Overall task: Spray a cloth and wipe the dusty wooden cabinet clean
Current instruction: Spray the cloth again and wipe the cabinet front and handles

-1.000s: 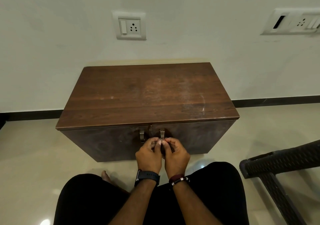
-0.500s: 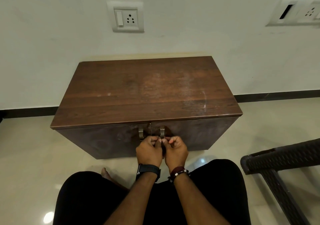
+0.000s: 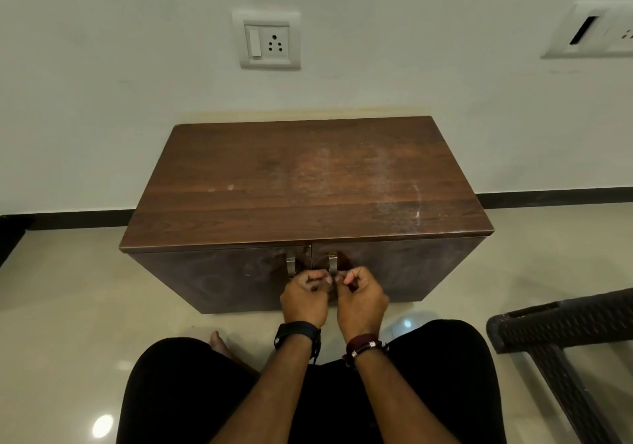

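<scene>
White wall behind, socket plate [image 3: 266, 40] above, glossy tile floor [image 3: 68, 306] all round. Wooden cabinet [image 3: 308, 183] sits on the floor against the wall, straight ahead of me, doors facing my knees. Its top shows pale dust smears, heaviest toward the right half; nothing wiped yet by the look of it.

Left hand [image 3: 303, 298] and right hand [image 3: 361, 301] are close together at the door seam, fingers curled. Left hand is at the bottom of the left handle [image 3: 291, 266], right hand at the bottom of the right handle [image 3: 333, 263]. Fingertips look pinched in, but I cannot tell for sure whether they are clamped on the handles or on something small between them; knuckles hide it. Doors appear closed, seam tight.

Hands are low and centred probably because the two handles sit side by side at the middle, so both doors can be pulled at once. My guess: opening up to get at supplies inside.

No cloth or spray bottle visible anywhere. Dark woven chair [image 3: 565, 327] at right edge, clear of the cabinet.
</scene>
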